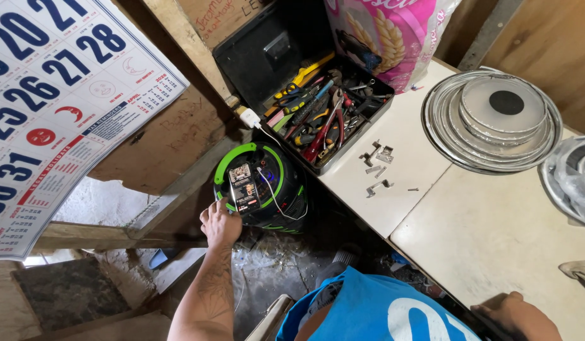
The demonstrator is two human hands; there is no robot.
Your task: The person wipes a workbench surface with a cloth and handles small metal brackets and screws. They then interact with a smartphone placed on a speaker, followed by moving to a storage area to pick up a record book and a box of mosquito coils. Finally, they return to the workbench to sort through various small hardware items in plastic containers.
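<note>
My left hand [220, 222] reaches down to a black and green cable reel [261, 186] on the floor, fingers touching its lower left rim. A white cable runs from the reel's face up to a white plug adapter [249, 117]. My right hand [517, 314] rests on the front edge of the white tabletop [494, 233] at the lower right, holding nothing visible. My blue shirt fills the bottom middle.
An open black toolbox [305, 107] packed with pliers and screwdrivers sits on the table's far end. Small metal brackets [378, 167] lie loose beside it. Stacked round metal lids [491, 120] stand at the right. A pink sack [387, 35] and a wall calendar [52, 95] hang behind.
</note>
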